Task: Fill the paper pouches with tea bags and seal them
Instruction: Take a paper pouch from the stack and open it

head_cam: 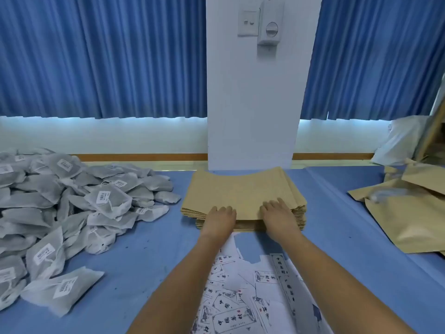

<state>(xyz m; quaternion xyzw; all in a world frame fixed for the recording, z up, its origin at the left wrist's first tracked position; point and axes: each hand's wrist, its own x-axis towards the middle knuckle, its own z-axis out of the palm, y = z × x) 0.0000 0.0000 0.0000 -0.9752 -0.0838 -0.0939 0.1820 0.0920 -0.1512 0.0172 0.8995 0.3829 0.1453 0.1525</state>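
Well to the left of our left hand [220, 219] there is a big heap of tea bags [60, 201], loose on the table [144, 261]. None of them is inside a pouch, as far as we see. Under both hands lies a thick stack [240, 189] of flat paper pouches, which look empty and not sealed. Well to the right of our right hand [277, 214] some loose pouches [409, 213] lie over each other. We cannot tell whether these are filled or sealed. Between our forearms, nearer to us than the hands, printed labels [240, 297] are spread on the table.

From this we judge that the task is near its beginning, or at the start of a new round. Almost all the filling is left to do, and so is the sealing. We see no sealing tool.

Both arms reach straight forward, side by side. The left hand rests palm down on the near edge of the stack, with the fingers nearly straight and close together. It holds nothing. The right hand rests in the same way just beside it, a little further onto the top pouch, with flat fingers pressing on the paper. It grips nothing either. Probably we are about to take off the top pouch.
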